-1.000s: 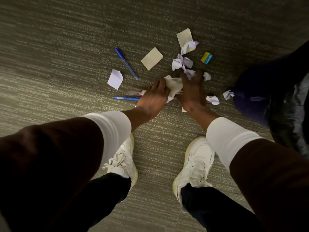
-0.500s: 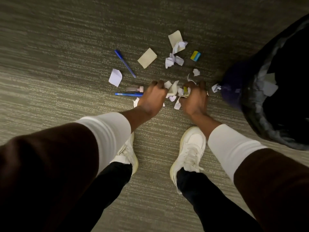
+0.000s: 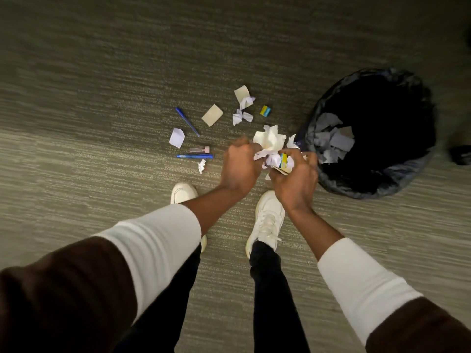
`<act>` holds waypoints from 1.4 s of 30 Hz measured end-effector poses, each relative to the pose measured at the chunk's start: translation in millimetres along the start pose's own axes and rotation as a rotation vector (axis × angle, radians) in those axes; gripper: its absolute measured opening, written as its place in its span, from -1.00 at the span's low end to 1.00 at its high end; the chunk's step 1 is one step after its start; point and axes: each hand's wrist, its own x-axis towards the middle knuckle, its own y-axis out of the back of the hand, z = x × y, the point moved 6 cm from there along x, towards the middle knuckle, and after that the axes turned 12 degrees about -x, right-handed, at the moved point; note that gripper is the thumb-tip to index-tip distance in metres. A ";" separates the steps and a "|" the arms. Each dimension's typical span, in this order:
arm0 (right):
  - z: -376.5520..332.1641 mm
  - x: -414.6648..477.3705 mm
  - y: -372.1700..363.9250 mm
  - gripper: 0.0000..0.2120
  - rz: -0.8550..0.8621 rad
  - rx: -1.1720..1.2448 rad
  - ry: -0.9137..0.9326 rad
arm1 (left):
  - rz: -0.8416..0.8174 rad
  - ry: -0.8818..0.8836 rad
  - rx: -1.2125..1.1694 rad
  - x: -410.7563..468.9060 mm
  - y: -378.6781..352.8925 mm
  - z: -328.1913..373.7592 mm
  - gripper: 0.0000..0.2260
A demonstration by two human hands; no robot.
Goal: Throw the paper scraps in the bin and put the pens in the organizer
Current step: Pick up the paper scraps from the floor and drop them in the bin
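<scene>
My left hand (image 3: 240, 166) and my right hand (image 3: 295, 175) together clutch a bundle of crumpled paper scraps (image 3: 270, 143) above the carpet, just left of the bin (image 3: 415, 179). A yellow-and-blue scrap shows in the right hand's grip. The bin has a black liner and holds several paper pieces (image 3: 336, 141). On the floor lie two blue pens (image 3: 187, 122) (image 3: 195, 156), a pink-capped item (image 3: 200, 149), a white scrap (image 3: 177, 137), a tan note (image 3: 212, 115), crumpled scraps (image 3: 242, 117), another tan note (image 3: 242, 93) and a small scrap (image 3: 201, 165).
A yellow-and-blue eraser-like block (image 3: 265, 111) lies near the bin. My white shoes (image 3: 267, 220) stand on the striped grey-green carpet (image 3: 102, 72). A dark object (image 3: 461, 154) sits at the right edge. No organizer is in view.
Both hands have risen from the floor with the gathered scraps and shifted right toward the bin. The view has pulled back, and the whole bin now shows.
</scene>
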 end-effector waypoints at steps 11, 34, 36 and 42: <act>81.2 19.6 100.2 -0.52 0.171 0.097 -0.177 | -0.029 -0.084 -0.098 -4.9 -39.4 113.8 -0.81; 41.9 11.0 49.1 -0.54 0.015 0.097 0.165 | -0.213 0.127 0.136 -1.1 -57.1 3.8 -0.48; 31.1 7.2 17.6 -0.47 -0.088 0.031 0.200 | -0.271 0.188 0.228 -3.8 -49.8 -36.0 -0.41; 32.9 18.9 -88.4 -0.14 -0.356 -0.255 0.148 | -0.342 0.182 0.450 15.3 -31.5 -125.4 -0.36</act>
